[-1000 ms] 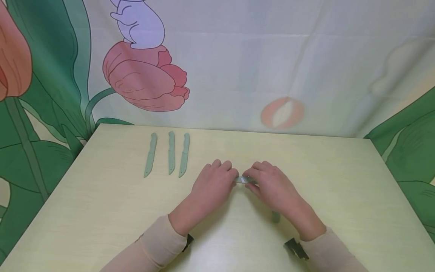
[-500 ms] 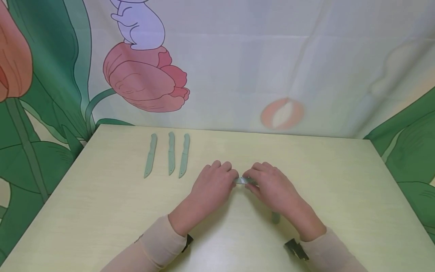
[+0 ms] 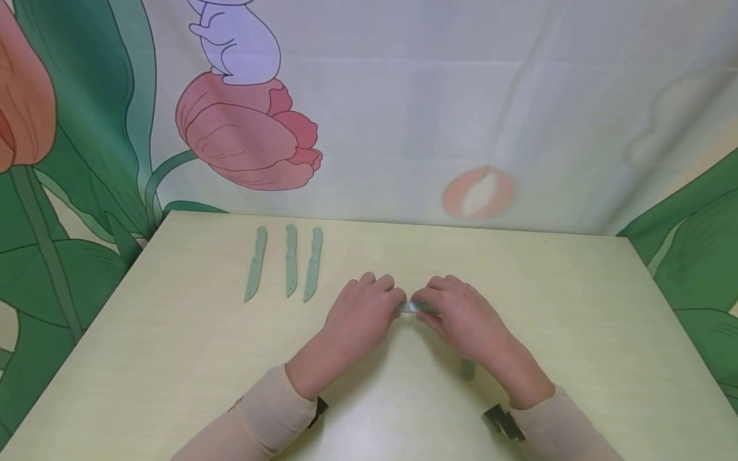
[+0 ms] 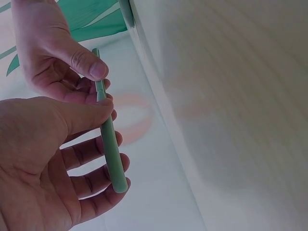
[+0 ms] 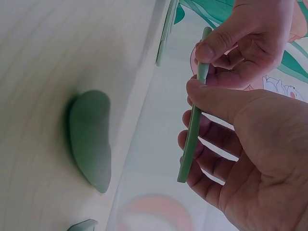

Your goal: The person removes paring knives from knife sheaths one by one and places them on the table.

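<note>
**While Both Hands Keep Their Grip on One Green Knife, Hardly Anything Shifts**

Although the head view has slid by a sliver in the past second, the printed backdrop (image 3: 375, 128) looks the same, with its tulip and white animal. Against it stands the pale table (image 3: 173, 333), likewise unchanged. Two beige sleeves (image 3: 277, 410) reach in from the near edge, as before.

Both hands remain where they were, near the middle of the table. The left hand (image 3: 366, 307) pinches the thicker, rounded handle end between thumb and fingers; the right hand (image 3: 464, 314) pinches the flat, thinner part. Their fingers nearly meet on the green knife (image 5: 192, 134), which is held above the table.

Three pale green knives (image 3: 291, 259) lie side by side, beyond and left of the hands, unmoved. A green piece (image 3: 468, 369) on the table is still partly hidden by the right arm. Smallest of all, the gleam (image 3: 411, 307) on the held knife has altered slightly.
</note>
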Demonstrator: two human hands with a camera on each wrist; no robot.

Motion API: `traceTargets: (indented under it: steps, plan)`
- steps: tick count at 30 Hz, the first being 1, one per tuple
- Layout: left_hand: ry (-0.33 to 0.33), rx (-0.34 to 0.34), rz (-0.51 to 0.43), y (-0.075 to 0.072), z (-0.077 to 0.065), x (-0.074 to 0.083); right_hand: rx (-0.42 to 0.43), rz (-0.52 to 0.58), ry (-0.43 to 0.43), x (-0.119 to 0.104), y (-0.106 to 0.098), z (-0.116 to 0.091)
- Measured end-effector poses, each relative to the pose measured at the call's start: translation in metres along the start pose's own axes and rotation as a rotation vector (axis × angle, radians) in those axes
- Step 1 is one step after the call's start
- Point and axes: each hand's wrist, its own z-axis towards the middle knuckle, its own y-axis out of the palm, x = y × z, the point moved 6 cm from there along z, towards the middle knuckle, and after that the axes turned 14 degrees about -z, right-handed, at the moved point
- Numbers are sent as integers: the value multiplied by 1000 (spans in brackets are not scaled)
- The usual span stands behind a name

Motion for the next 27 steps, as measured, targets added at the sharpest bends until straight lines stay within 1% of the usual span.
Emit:
traceTargets:
  steps: [6, 17, 27]
  plan:
    - [-2, 0, 1, 0, 0, 0, 11, 5, -11, -1, -1, 0]
    - [3, 14, 4, -2, -2, 0, -6, 2, -4, 0, -1, 1]
    - [2, 14, 8, -2, -2, -1, -5, 15, -16, 1, -1, 0]
